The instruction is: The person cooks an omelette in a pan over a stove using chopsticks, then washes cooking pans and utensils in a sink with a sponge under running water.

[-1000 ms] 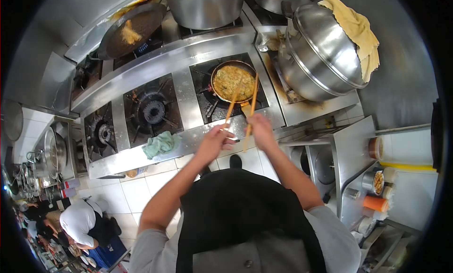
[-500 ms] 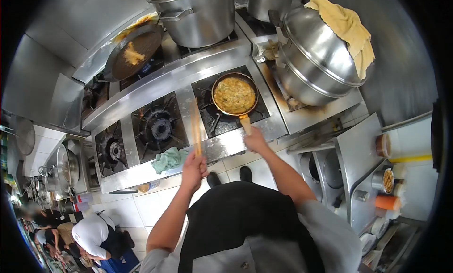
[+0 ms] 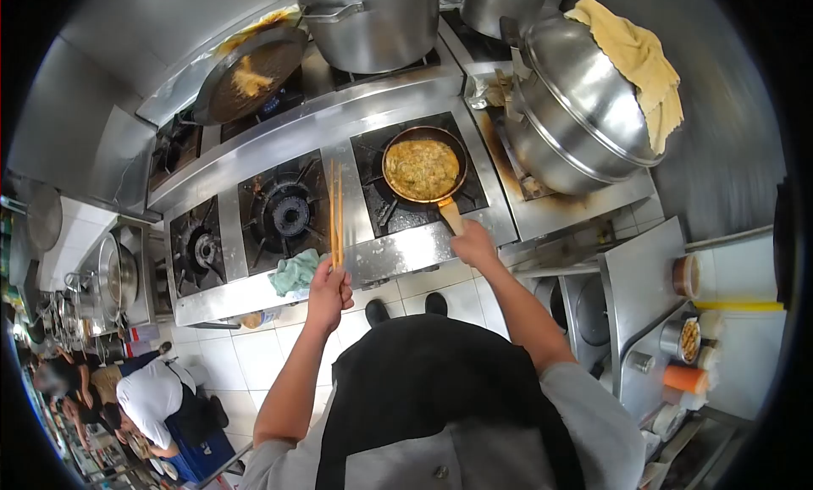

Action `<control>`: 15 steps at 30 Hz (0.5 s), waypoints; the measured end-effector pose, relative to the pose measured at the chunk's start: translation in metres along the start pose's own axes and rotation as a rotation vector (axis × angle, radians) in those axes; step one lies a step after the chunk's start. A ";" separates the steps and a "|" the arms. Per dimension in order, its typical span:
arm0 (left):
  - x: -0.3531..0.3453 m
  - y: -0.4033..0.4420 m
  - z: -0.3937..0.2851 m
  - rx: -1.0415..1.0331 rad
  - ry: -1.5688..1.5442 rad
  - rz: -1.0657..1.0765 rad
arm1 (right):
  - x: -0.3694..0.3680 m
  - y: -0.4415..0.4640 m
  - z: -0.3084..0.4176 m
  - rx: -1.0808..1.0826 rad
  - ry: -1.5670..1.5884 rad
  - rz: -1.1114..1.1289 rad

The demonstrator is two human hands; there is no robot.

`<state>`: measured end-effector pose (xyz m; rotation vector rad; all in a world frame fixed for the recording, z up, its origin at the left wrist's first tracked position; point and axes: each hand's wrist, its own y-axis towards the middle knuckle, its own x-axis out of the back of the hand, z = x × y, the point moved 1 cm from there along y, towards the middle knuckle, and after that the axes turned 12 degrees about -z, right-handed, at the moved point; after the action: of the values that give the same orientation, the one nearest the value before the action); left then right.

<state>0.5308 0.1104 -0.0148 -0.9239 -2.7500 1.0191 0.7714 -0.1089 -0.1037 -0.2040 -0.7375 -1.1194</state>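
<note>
My right hand is wrapped round the pale handle of a frying pan on the right front burner. In the pan lies a golden-brown omelette-like round with darker flecks. My left hand grips a pair of long wooden chopsticks, which point up and away over the stove front, left of the pan. Their tips are apart from the food. A green cloth lies on the stove's front edge, just beside my left hand.
Two front burners stand to the left. Behind are a tilted wok with frying food and a large pot. A domed steamer with a yellow cloth stands right. Shelves hold containers. Other people work at lower left.
The chopsticks and my left hand have shifted a little left, near the green cloth. My right hand still holds the pan, and the round in it now sits against the pan's left side.
</note>
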 end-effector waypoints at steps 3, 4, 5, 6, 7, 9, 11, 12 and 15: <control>-0.008 0.001 0.001 0.004 0.030 0.032 | 0.004 0.009 0.027 -0.533 0.104 0.212; -0.012 0.000 0.004 0.003 0.082 0.028 | 0.006 0.010 0.030 -0.547 0.117 0.227; -0.013 -0.001 0.007 0.007 0.135 0.025 | 0.008 0.007 0.031 -0.565 0.127 0.242; -0.013 -0.001 0.010 0.009 0.139 0.046 | 0.003 0.003 0.019 -0.569 0.124 0.241; -0.014 0.000 0.013 0.009 0.140 0.051 | -0.006 0.001 0.001 -0.541 0.206 0.233; -0.014 0.002 0.020 -0.050 0.264 0.042 | -0.009 0.007 -0.008 -0.504 0.290 0.217; -0.018 -0.002 0.010 -0.070 0.259 0.057 | 0.004 0.016 0.001 -0.461 0.220 0.273; -0.014 0.000 0.010 -0.077 0.268 0.049 | 0.014 0.016 0.029 -0.540 0.266 0.268; -0.003 0.005 0.008 -0.052 0.253 0.055 | 0.025 0.016 0.041 -0.550 0.278 0.220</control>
<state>0.5339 0.1073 -0.0237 -1.0601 -2.5647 0.7798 0.7731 -0.1003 -0.0543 -0.5676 -0.1421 -1.0912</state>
